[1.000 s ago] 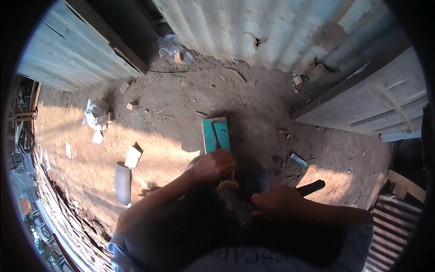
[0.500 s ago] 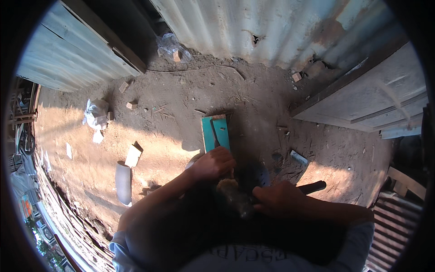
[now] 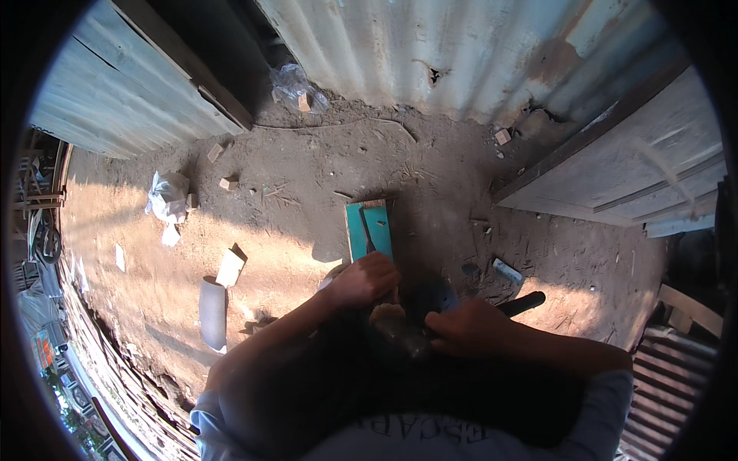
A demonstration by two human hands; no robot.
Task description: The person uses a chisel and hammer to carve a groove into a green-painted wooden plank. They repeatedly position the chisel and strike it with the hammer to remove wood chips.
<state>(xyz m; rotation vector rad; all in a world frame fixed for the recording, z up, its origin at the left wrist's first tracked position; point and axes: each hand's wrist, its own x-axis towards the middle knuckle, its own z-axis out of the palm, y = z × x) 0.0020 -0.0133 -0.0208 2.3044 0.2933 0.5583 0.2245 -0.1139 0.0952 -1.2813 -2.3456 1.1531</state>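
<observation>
My left hand [image 3: 364, 278] is closed around a chisel [image 3: 367, 237], its narrow dark blade pointing away from me over a green-topped wooden block [image 3: 380, 225]. A small chip lies on that green face. My right hand [image 3: 469, 326] is closed around a mallet, whose dark handle [image 3: 526, 303] sticks out to the right past the fist. The mallet's rounded head [image 3: 400, 332], pale and rough at its far end, is close behind my left fist. Shadow hides whether it touches the chisel's end.
Small wood blocks [image 3: 229, 184] and a white plastic bag [image 3: 167, 198] lie on the dirt floor at left, near a curved grey piece [image 3: 213, 313]. Corrugated metal sheets [image 3: 430, 54] stand at the back. A panelled board [image 3: 623, 165] leans at right.
The mallet in my right hand has shifted slightly left and away from me. My left hand keeps its hold on the chisel. The whole view has moved a little.
</observation>
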